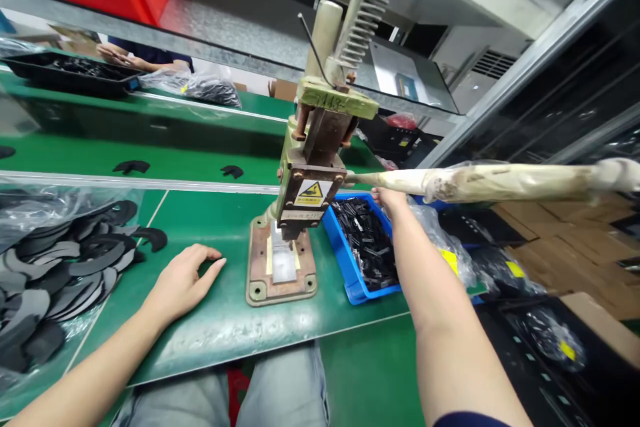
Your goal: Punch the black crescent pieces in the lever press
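The green surface (215, 333) carries the work. At its near left, the left grip (183, 280) rests with thumb and fingertips apart; nothing shows between them. Left of it, curved black pieces (95, 260) lie overlapped in a loose pile on clear plastic. Judged by appearance, each is thin, light and somewhat flexible. Hold one by the outer edge at mid-arc; neighbouring pieces may slide with it.

At centre, the press base (255, 273) stands flat on the surface, with a pale metal plate (284, 263) under the press head (310, 193). The assembly appears heavy and rigid. Keep fingers clear of the gap between head and plate.

Right of the press, the blue bin (357, 293) holds a heap of small black parts (365, 240). The parts look light, stiff and possibly smooth. Pinch a single part across its narrow width; tangling in the heap is a risk. Hold the bin itself by its rim.

The right grip (391, 203) is at the far right side of the bin, partly covered by the lever (470, 181). Whether it is clamped on anything cannot be told. The lever appears stiff; take hold along its pale, wrapped length.

Beyond, two dark curved pieces (131, 166) lie apart on a green strip.
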Motion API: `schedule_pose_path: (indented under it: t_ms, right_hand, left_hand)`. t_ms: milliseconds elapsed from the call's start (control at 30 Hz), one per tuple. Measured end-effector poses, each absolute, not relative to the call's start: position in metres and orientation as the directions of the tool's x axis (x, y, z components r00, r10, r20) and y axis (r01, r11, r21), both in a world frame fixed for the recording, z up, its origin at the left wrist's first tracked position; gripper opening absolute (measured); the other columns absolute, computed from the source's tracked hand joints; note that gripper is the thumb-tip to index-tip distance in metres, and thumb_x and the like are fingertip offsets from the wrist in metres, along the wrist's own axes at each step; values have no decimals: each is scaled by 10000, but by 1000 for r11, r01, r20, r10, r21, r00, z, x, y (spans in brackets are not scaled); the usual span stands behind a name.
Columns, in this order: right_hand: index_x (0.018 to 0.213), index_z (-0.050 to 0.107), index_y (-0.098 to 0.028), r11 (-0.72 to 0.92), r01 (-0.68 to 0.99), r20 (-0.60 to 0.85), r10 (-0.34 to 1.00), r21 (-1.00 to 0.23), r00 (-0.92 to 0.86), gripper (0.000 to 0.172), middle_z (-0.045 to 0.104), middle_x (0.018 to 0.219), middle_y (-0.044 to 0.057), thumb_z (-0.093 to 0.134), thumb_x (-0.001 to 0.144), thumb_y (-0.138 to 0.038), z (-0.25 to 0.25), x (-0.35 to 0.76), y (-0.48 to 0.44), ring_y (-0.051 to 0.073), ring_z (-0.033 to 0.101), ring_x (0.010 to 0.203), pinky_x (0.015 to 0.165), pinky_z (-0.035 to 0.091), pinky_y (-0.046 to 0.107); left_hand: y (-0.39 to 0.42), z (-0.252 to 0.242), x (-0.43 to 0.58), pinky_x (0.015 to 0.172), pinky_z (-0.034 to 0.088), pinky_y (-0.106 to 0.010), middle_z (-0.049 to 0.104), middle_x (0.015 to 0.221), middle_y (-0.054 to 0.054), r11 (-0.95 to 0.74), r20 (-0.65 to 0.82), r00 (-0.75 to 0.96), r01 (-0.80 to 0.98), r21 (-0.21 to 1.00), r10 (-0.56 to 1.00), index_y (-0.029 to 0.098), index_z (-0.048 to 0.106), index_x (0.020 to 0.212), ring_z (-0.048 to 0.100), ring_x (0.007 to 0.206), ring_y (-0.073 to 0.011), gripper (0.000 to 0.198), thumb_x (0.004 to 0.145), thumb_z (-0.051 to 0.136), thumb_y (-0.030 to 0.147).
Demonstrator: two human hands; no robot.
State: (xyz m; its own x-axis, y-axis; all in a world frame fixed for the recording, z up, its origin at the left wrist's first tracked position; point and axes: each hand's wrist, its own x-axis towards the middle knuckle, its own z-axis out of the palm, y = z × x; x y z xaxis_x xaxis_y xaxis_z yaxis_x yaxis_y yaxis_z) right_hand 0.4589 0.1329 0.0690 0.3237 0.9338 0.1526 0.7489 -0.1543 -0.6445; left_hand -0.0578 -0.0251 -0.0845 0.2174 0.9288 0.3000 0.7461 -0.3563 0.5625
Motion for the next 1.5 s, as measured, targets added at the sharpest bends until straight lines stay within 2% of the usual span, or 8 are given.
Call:
schedule_pose_path:
  t_ms: [100,233,333,467,600,933,1300,1500]
  right_hand:
    - [1220,647,-144,-204,822,74,955,-532,286,397,706,1125,68,610,1009,-479,59,467,110,146,693,954,864,624,352]
    - [1211,688,-170,-117,923,-78,992,-366,95,372,749,1141,90,715,936,-419,55,468,62,155,707,983,955,593,330]
    - [1256,691,-186,-59,974,-212,977,-218,12,531,741,1226,113,846,808,-426,49,458,29,190,706,1067,1031,567,352]
    - [1287,646,-156,-28,998,-247,969,-53,14,497,682,1305,122,699,939,-506,39,442,7,220,668,1182,1083,553,469]
    - [1253,653,-172,-46,998,-217,975,33,52,411,683,1268,96,608,1003,-496,37,434,1,204,664,1169,1061,570,461]
    - [1257,655,-166,-18,995,-275,960,99,45,394,679,1279,96,655,985,-450,43,437,-5,202,670,1164,1040,589,449]
    - [1220,673,-162,-28,997,-113,993,73,36,348,690,1260,95,616,1007,-431,48,446,-12,196,665,1165,1067,563,445]
    - [1253,717,-226,-30,998,-47,998,55,32,354,712,1287,122,440,1058,-330,40,449,-16,225,660,1215,1107,503,394]
  left_hand:
    - [-25,-85,-58,891,529,-408,749,1046,-67,-360,291,232,762,539,928,255,694,1042,679,1014,-284,368,1008,530,582]
    - [-25,-84,-58,915,517,-428,750,1045,-73,-374,286,257,775,509,923,243,702,1050,676,1019,-292,411,1011,511,604]
    - [-27,-83,-58,922,517,-440,760,1050,-79,-384,288,272,787,482,918,242,714,1044,680,1023,-304,425,1002,509,612]
    - [-31,-83,-58,921,520,-446,768,1043,-91,-394,283,289,797,458,915,243,721,1033,686,1012,-312,425,989,503,605]
    - [-35,-82,-57,934,518,-444,767,1019,-94,-410,287,306,789,458,908,248,726,1008,679,1015,-311,412,986,502,593]
    - [-37,-78,-57,943,500,-442,764,1026,-79,-415,290,310,791,451,905,245,719,994,675,1014,-310,381,1004,514,567]
    - [-36,-80,-57,925,494,-434,751,997,-84,-405,281,305,795,451,910,237,724,986,656,999,-300,386,1012,512,558]
    - [-37,-79,-57,931,484,-435,741,993,-80,-407,278,310,805,432,909,236,717,1001,649,1012,-299,378,1025,504,549]
